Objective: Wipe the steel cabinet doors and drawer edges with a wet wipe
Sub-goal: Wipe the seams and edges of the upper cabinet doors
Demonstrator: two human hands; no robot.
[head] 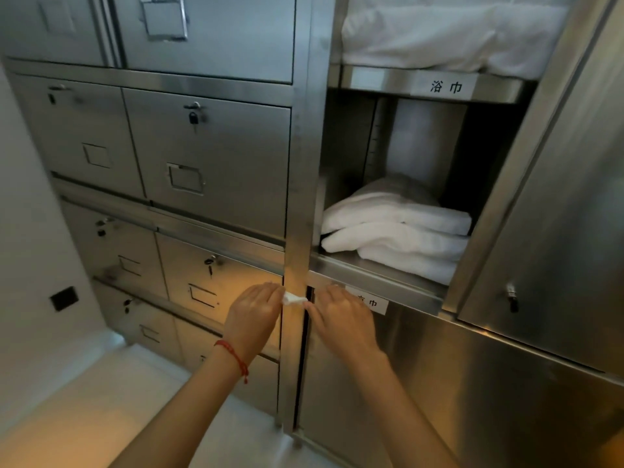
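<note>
- Both hands met low on the steel cabinet (299, 184), at about six o'clock in the view, stretching a small white wet wipe (293, 298) between them.
- Curled fingers of the left hand (254, 314) closed on the wipe's left end, in front of a lower drawer front (216, 285); a red string bracelet (233, 358) circled that wrist.
- Fingertips of the right hand (341, 319) pinched the wipe's right end, beside the edge of the large lower door (472, 383).
- Held taut, the wipe lay across the vertical steel post dividing the drawers from the shelves, touching its face.
- At nine o'clock from the hands, rows of steel drawers carried small locks and empty label frames; one padlock (193, 118) hung on an upper drawer.
- At one o'clock, an open shelf held folded white towels (398, 231), with more white linen (449, 35) stacked on the shelf above.
- White labels printed with black characters marked the shelf edges; the upper label (445, 85) sat at twelve to one o'clock, and the lower label (371, 303) was partly hidden behind the right hand.
- At three o'clock, an open steel door (557, 214) stood angled outward, a latch (511, 297) near its lower edge.
- A dark wall plate (64, 298) sat on the pale wall at nine o'clock.
</note>
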